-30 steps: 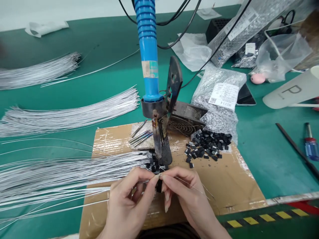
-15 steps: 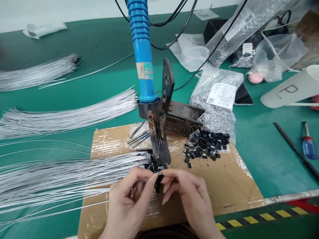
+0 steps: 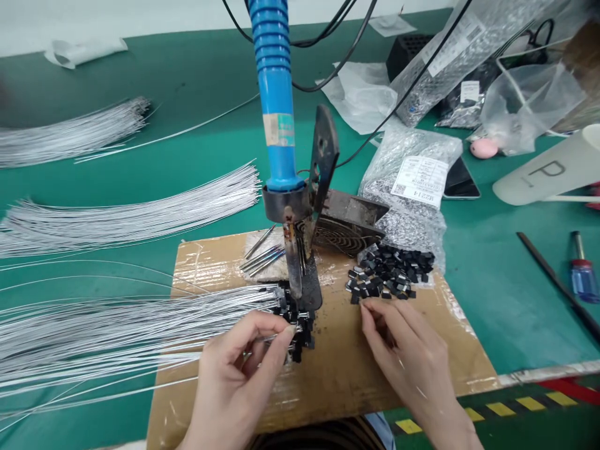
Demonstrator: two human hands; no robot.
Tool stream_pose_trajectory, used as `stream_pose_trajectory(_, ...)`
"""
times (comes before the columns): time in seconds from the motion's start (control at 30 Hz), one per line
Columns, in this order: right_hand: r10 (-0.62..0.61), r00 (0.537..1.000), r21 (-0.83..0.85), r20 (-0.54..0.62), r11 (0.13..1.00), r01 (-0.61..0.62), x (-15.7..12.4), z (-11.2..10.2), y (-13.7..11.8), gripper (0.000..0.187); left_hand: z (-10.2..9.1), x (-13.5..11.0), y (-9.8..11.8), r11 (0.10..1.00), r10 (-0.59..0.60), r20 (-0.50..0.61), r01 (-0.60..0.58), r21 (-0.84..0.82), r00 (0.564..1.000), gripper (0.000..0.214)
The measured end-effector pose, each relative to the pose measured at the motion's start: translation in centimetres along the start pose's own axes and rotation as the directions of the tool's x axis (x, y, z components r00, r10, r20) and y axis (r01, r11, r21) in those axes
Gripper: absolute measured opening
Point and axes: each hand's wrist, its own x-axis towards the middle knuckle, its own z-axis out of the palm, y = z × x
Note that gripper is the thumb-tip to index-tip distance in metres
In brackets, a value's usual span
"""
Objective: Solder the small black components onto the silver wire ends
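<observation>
My left hand (image 3: 244, 369) is closed in a pinch on the ends of thin silver wires (image 3: 117, 325), next to a small cluster of black parts (image 3: 297, 322) fitted on the wire ends. My right hand (image 3: 407, 353) reaches toward the loose pile of small black components (image 3: 391, 275); thumb and forefinger are pinched at the pile's near edge, on a piece too small to make out. Both hands are over a taped cardboard sheet (image 3: 422, 350). A blue-handled soldering iron (image 3: 276, 106) stands tip down in its metal stand (image 3: 307, 275) just beyond the hands.
More silver wire bundles (image 3: 131, 212) lie on the green table to the left. Bubble-wrap bags (image 3: 412, 181), a phone (image 3: 462, 181), a pink object (image 3: 484, 148) and a white tube (image 3: 548, 169) sit at the right. A screwdriver (image 3: 581, 269) and a black rod (image 3: 557, 281) lie near the right edge.
My right hand has left the wire ends beside my left hand and moved right to the near edge of the black component pile. My left hand keeps its pinch.
</observation>
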Motion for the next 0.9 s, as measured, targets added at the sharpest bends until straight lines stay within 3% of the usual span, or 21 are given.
stream_pose_trajectory(0.1, -0.016, 0.999, 0.041, -0.041, 0.999, 0.018, -0.1, 0.0, 0.0, 0.007, 0.0, 0.0, -0.1, 1.000, 0.014, 0.005, -0.014, 0.019, 1.000, 0.017)
stream_pose_trajectory(0.2, 0.182, 0.983, 0.261, -0.033, 0.951, -0.168, -0.2, 0.0, -0.8, 0.007, 0.1, 0.0, -0.2, 0.999, 0.024, 0.014, -0.024, 0.022, 1.000, 0.019)
stream_pose_trajectory(0.3, 0.459, 0.886, 0.519, 0.066, 0.742, -0.423, 0.0, -0.2, -2.4, 0.008, 0.1, 0.0, -0.3, 0.999, 0.037, 0.005, -0.037, 0.021, 0.999, 0.020)
stream_pose_trajectory(0.4, 0.551, 0.817, 0.667, 0.171, 0.545, -0.507, 0.5, -0.4, -4.2, 0.009, 0.0, 0.1, -0.3, 0.999, 0.044, 0.004, -0.044, 0.026, 0.999, 0.019)
stream_pose_trajectory(0.6, 0.505, 0.778, 0.767, 0.374, 0.303, -0.566, 1.8, 0.0, -6.7, 0.009, -0.2, 0.4, 0.5, 0.999, 0.037, 0.024, -0.037, 0.003, 0.999, 0.018)
stream_pose_trajectory(0.77, 0.388, 0.823, 0.820, 0.416, 0.232, -0.524, 2.1, 1.1, -7.5, 0.011, -0.1, 0.4, 1.5, 0.996, 0.032, 0.021, -0.030, -0.086, 0.999, 0.014)
stream_pose_trajectory(0.9, 0.335, 0.831, 0.834, 0.445, 0.182, -0.520, 2.2, 1.4, -7.7, 0.010, 0.0, 0.5, 1.8, 0.985, 0.023, 0.051, -0.014, -0.171, 0.998, 0.013)
